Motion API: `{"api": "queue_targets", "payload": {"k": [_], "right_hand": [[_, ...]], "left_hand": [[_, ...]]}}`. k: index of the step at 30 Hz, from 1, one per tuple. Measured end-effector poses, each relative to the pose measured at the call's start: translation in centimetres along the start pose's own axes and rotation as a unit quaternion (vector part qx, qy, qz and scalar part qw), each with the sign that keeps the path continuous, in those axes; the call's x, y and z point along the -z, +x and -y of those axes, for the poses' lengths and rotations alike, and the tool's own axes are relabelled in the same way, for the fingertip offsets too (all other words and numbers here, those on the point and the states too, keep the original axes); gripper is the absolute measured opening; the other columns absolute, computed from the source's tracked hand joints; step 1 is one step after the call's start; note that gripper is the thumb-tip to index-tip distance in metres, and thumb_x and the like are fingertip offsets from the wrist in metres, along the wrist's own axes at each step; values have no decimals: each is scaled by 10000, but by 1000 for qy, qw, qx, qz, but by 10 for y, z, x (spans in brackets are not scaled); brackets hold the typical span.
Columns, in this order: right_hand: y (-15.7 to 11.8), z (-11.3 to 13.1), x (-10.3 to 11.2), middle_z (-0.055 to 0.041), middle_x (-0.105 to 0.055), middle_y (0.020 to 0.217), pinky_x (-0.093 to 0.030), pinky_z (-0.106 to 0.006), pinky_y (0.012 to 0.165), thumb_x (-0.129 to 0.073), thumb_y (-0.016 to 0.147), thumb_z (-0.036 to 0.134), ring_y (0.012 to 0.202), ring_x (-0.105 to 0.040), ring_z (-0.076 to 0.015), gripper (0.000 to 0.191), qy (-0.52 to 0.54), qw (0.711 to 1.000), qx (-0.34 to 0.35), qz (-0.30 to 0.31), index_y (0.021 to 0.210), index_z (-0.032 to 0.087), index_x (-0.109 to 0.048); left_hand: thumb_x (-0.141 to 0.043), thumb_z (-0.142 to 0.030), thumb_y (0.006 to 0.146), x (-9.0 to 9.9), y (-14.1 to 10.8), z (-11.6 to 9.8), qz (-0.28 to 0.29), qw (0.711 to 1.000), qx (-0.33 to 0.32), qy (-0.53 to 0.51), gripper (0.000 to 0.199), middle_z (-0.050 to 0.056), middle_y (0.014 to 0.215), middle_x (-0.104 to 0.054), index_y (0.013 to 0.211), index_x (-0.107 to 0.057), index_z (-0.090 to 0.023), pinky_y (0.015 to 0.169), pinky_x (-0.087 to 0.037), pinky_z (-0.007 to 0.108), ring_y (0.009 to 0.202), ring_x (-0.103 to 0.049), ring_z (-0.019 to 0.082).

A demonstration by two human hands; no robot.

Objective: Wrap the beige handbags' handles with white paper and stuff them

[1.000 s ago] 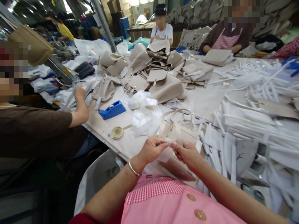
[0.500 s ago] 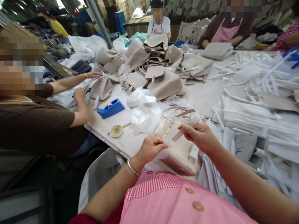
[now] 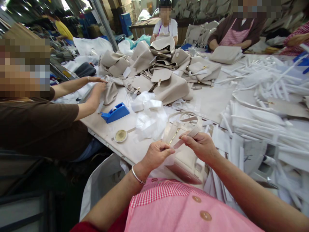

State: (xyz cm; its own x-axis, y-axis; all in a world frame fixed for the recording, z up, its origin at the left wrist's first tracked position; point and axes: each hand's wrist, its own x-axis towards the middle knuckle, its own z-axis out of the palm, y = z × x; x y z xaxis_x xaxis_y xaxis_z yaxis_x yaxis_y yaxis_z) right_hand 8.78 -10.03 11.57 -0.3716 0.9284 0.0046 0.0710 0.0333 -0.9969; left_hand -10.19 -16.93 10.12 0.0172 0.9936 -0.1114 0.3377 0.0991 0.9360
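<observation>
A beige handbag [image 3: 184, 162] lies on the table right in front of me, its gold zipper [image 3: 174, 136] facing up. Between thumb and fingers, my right hand [image 3: 202, 146] pinches a beige strap [image 3: 178, 144] near its end; the rest of the strap loops up behind the hand over the bag. My left hand [image 3: 155, 155] is closed in a pinch at the bag's left side, its fingertips close to the strap's free end. Whatever sits in that pinch is too small to make out; some translucent film shows below those fingers.
A blue tape dispenser [image 3: 116, 112], a small round tin [image 3: 120, 136] and crumpled white wrapping [image 3: 151, 119] are left of the bag. Beige bags [image 3: 171, 83] are heaped behind. White wrapped straps [image 3: 256, 119] pile up on the right. A co-worker [image 3: 79, 109] reaches in from the left.
My right hand has moved a little left, bringing the strap's end close to my left fingertips. The left co-worker's nearer hand has reached farther forward to a bag.
</observation>
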Motion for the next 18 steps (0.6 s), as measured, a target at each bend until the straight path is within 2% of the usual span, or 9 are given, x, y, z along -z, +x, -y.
{"api": "queue_targets", "payload": {"k": [4,5,7,10,12,15,18], "right_hand": [[-11,-7,-17,-60,-734,902,-487,-371,826,-726,771,422,892,-636,-255,194,-1,1000,14,9,830,252,-800],[-12,-11,-19,-60,-733,941,-478,-379,861,-730,766,431,934,-629,-260,220,13,1000,0,16,879,256,-798],[-10,-17,-18,-69,-731,953,-483,-382,855,-695,780,501,925,-629,-251,321,88,993,-70,23,945,241,-787],[1,-22,-10,-70,-725,849,-506,-359,753,-638,790,579,770,-632,-206,402,267,943,-198,-11,865,211,-779],[6,-22,-8,-52,-715,810,-504,-340,747,-685,758,537,741,-621,-185,340,313,924,-212,-48,794,210,-771],[2,-19,-16,-36,-708,807,-481,-346,824,-698,774,487,807,-618,-195,299,210,962,-167,-50,871,216,-781],[-13,-18,-30,-51,-726,918,-395,-404,1001,-636,835,503,990,-611,-240,325,78,990,-112,-20,905,222,-783]], "left_hand": [[-633,-335,852,1,-1,-3,11,1000,-15,9,217,20,722,-648,778,-743,-164,663,-443,242,690,-564,132],[-627,-333,857,1,-2,-3,17,999,-25,10,221,22,727,-647,773,-742,-165,672,-448,244,699,-566,135],[-632,-314,851,2,-3,-2,30,999,-41,17,205,20,725,-640,751,-738,-169,685,-454,246,714,-569,139],[-652,-285,832,2,-6,3,47,997,-43,32,167,15,722,-630,745,-739,-173,675,-452,243,705,-568,137],[-643,-279,836,2,-7,5,50,997,-39,36,160,16,746,-636,767,-743,-174,672,-450,242,706,-572,135],[-620,-280,849,1,-6,5,37,998,-32,30,172,16,759,-648,795,-744,-174,687,-454,243,713,-577,134],[-617,-272,842,-1,-4,2,23,999,-22,25,176,16,738,-658,765,-736,-167,689,-458,242,700,-578,133]]}}
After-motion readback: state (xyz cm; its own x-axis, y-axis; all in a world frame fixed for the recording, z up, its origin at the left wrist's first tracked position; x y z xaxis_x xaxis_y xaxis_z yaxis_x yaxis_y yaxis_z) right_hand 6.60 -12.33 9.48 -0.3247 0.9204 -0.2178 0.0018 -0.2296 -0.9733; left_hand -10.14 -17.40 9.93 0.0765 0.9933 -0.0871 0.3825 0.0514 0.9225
